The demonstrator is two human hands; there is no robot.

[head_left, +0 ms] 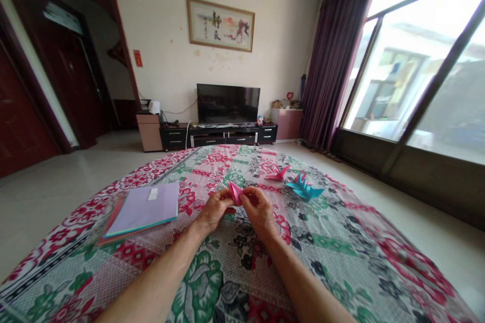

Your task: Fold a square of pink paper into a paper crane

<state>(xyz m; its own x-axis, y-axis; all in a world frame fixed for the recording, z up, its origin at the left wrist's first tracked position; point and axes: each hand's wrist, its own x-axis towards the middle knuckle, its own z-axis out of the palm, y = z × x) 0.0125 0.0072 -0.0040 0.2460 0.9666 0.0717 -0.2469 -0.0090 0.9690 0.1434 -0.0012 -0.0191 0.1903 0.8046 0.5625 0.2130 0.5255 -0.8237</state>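
Observation:
A small pink folded paper piece, pointed at the top, is held up between both hands above the patterned cloth. My left hand pinches its left side, fingers closed. On the other side, my right hand grips the right edge between thumb and fingertips. The fingers hide its lower part. To the right of my hands lie a pink origami crane and a blue origami crane, with more pink folded paper showing behind the blue one.
A stack of coloured paper sheets, lavender on top, lies at the left with a small white slip on it. The round table wears a floral cloth. Beyond it stand a television and a low black cabinet.

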